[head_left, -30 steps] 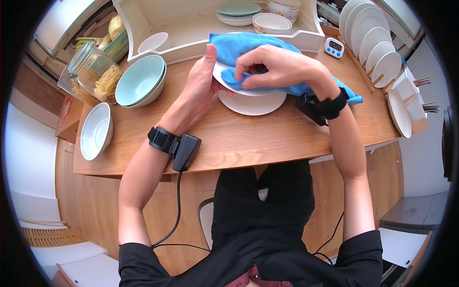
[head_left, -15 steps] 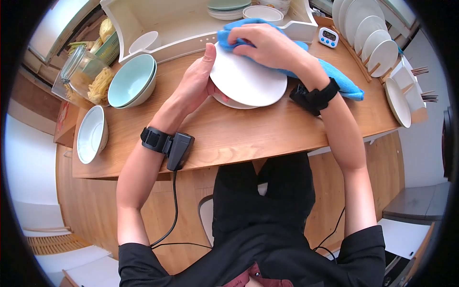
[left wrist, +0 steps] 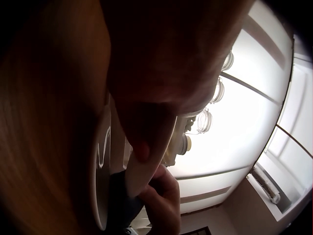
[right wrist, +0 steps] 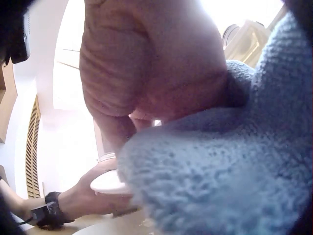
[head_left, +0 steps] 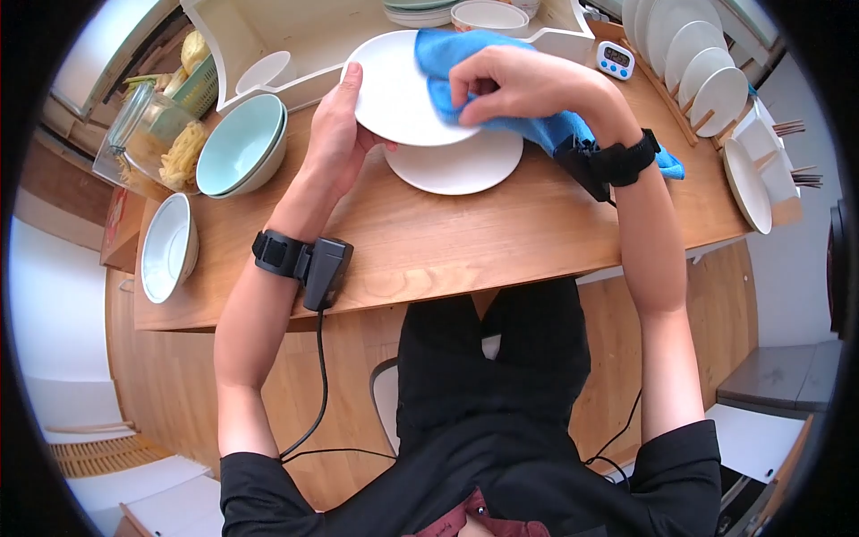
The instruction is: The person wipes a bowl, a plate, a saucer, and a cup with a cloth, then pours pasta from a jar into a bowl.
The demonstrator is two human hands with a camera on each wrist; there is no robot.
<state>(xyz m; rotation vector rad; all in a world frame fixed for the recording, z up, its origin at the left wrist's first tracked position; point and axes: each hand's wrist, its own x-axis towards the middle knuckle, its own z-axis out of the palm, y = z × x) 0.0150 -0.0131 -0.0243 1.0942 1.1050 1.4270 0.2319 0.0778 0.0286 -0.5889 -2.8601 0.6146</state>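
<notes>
In the head view, a white plate [head_left: 394, 94] is held tilted by the left hand [head_left: 338, 125], thumb on its near-left rim and fingers beneath. The right hand [head_left: 528, 82] pinches a blue cloth [head_left: 447, 54] against the plate's right side; the cloth trails down to the right. Beneath the raised plate, another white plate [head_left: 456, 166] lies on the wooden table. The left wrist view shows the held plate [left wrist: 142, 171] edge-on, dark against the light. Blue cloth [right wrist: 220, 181] fills much of the right wrist view below the right hand [right wrist: 156, 63].
Green-blue bowls [head_left: 237, 148], a white bowl [head_left: 168, 249] and a glass jar [head_left: 148, 134] stand at the left. A white shelf [head_left: 358, 76] with dishes is at the back. At the right are a timer [head_left: 615, 60] and a rack of plates [head_left: 698, 54].
The held plate has moved up and left, uncovering more of the lower plate. The right hand and cloth have shifted from the plate's top edge to its right side.
</notes>
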